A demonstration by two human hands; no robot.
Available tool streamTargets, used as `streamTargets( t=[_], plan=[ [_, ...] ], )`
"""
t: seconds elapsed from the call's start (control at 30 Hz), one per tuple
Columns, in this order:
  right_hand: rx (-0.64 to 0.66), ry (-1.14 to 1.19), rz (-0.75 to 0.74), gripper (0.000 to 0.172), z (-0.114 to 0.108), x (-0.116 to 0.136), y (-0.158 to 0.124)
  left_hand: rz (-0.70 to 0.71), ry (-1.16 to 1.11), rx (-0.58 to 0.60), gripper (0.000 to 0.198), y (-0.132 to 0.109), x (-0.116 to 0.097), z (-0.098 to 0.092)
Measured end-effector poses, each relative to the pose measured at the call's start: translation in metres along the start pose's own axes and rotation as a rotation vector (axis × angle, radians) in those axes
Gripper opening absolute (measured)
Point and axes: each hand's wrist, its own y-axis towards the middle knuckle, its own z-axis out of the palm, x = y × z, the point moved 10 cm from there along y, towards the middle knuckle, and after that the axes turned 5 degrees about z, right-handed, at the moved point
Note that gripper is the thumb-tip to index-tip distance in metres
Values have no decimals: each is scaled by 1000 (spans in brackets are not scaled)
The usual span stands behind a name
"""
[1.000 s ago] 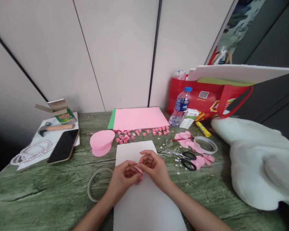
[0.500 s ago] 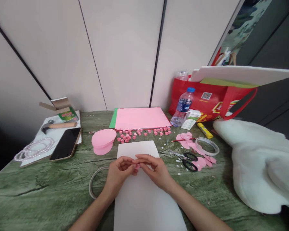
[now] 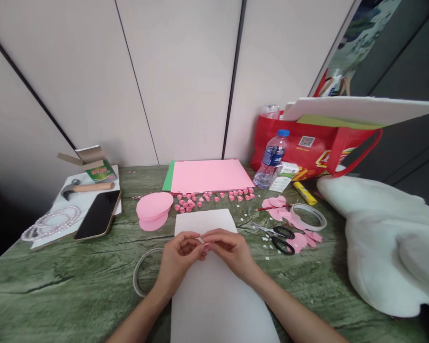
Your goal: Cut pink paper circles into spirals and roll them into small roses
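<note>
Above a white board, my left hand and my right hand meet fingertip to fingertip. Both pinch a small pink paper piece, mostly hidden by the fingers. A pale edge shows between the upper fingertips; I cannot make out whether it belongs to the same piece. Beyond the board lie many small pink rolled paper pieces. Cut pink paper ovals are stacked at the left. A roll of tape lies beside my left forearm, partly covered by it.
Pink paper sheets lie at the back. At right are scissors, a pencil, tape, a glue stick, a water bottle, a red bag and a white cushion-like object. At left: a hammer, phone.
The fingers have shifted slightly around the pink piece; my right index finger has bent closer, and a pale edge now shows between the fingertips. Nothing else on the table has moved.
</note>
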Motion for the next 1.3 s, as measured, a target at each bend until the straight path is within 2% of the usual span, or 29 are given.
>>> streamTargets(
  t=[0.13, 0.27, 0.43, 0.6, 0.73, 0.97, 1.07, 1.17, 1.3],
  plan=[
    [-46, -42, -16, 16, -4, -2, 0, 1, 36, 27, 29, 0, 2, 3],
    [-41, -57, 46, 16, -3, -6, 0, -1, 59, 63, 30, 0, 5, 6],
    [-65, 25, 167, 14, -5, -15, 0, 0, 93, 97, 22, -1, 8, 10],
    [-65, -42, 153, 12, -5, -11, 0, 15, 88, 74, 13, -2, 4, 9],
    [-66, 38, 134, 16, -5, -8, 0, -30, 35, 18, 15, -2, 6, 2],
    [34, 136, 126, 27, 6, -6, -2, -81, -99, -128, 19, 0, 10, -18],
    [14, 188, 127, 29, 9, -5, -2, -84, -120, -207, 17, 2, 10, -27],
    [-11, 291, 232, 21, 14, -17, -5, -76, -214, -204, 14, 2, 10, -25],
    [156, 388, 394, 29, 39, -29, -13, -97, -293, -115, 13, -1, 8, -12]
  ],
)
